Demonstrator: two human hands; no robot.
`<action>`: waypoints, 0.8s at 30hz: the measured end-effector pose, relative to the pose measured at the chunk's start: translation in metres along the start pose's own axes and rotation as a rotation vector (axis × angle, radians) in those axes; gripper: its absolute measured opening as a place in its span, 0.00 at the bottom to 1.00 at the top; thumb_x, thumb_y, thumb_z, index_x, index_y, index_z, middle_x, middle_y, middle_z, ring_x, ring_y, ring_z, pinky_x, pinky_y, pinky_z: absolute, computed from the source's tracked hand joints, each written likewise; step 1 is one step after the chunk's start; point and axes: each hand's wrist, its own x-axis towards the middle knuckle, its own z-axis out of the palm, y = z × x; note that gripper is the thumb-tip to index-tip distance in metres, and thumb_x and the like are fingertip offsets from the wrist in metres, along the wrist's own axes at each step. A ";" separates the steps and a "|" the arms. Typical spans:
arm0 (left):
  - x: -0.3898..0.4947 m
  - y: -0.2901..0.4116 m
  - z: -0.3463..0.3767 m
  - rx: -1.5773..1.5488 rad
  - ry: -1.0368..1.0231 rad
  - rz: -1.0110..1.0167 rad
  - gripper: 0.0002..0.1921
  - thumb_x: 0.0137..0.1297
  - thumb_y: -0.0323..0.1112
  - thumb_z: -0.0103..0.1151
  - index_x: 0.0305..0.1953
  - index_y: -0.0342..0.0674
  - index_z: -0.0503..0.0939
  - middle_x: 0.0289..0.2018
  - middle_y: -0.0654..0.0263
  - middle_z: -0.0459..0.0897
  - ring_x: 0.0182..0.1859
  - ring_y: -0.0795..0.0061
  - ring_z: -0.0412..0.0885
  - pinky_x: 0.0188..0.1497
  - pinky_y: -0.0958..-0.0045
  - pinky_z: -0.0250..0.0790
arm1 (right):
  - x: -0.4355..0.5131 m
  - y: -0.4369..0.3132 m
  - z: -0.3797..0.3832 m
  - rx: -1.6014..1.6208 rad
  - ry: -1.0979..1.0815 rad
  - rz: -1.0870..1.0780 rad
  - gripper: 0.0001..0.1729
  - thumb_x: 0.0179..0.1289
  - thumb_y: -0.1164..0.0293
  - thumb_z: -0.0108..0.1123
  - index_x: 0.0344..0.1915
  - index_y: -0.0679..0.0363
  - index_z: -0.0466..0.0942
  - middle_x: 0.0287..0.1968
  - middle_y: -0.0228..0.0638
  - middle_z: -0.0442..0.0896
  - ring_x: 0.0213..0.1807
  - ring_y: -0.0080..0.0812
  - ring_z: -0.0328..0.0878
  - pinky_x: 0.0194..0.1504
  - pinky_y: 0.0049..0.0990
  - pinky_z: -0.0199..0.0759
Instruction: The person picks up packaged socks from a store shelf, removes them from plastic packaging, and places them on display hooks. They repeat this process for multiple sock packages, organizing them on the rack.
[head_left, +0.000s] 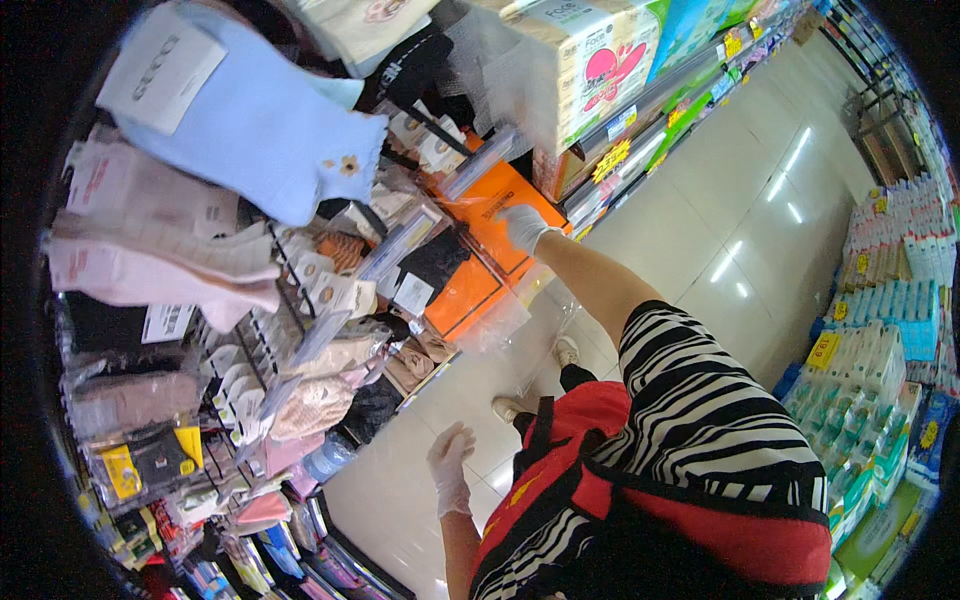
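My right hand (527, 229), in a thin white glove, lies over the right edge of an orange plastic package (499, 196) on the rack. Its fingertips touch the printed face; blur hides whether they grip it. A second orange package (463, 300) is just below, partly covered by a dark packaged item (435, 266). Clear label holders (401, 240) stick out at the ends of the hooks. My left hand (452, 459), gloved too, is held low over the floor with loosely bent fingers apart and nothing in them.
Light blue socks (262, 127) and pink socks (150, 259) hang at left. Tissue packs (600, 75) fill a shelf at upper right of the rack. A tiled aisle (697, 202) runs between it and stacked goods (855, 405) at right. A red bag or vest (585, 412) covers my front.
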 end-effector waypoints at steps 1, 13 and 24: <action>0.015 0.000 0.007 0.038 -0.034 0.015 0.18 0.62 0.33 0.57 0.52 0.33 0.75 0.46 0.57 0.80 0.48 0.71 0.78 0.46 0.75 0.71 | -0.001 0.001 -0.007 0.084 -0.085 0.053 0.18 0.52 0.68 0.58 0.45 0.58 0.78 0.43 0.46 0.81 0.41 0.44 0.81 0.43 0.37 0.75; 0.125 0.013 0.075 -0.111 -0.120 -0.047 0.45 0.64 0.33 0.56 0.72 0.53 0.33 0.59 0.50 0.67 0.61 0.61 0.68 0.61 0.59 0.60 | 0.008 -0.032 -0.048 0.157 -0.312 -0.352 0.44 0.45 0.51 0.70 0.63 0.49 0.66 0.57 0.46 0.74 0.52 0.47 0.74 0.55 0.39 0.66; 0.131 0.020 0.083 -0.136 -0.085 0.022 0.39 0.60 0.18 0.51 0.71 0.45 0.46 0.34 0.64 0.75 0.34 0.73 0.79 0.39 0.73 0.73 | 0.034 -0.048 -0.050 0.139 -0.433 -0.176 0.30 0.54 0.57 0.63 0.59 0.43 0.71 0.44 0.44 0.81 0.48 0.48 0.77 0.50 0.41 0.69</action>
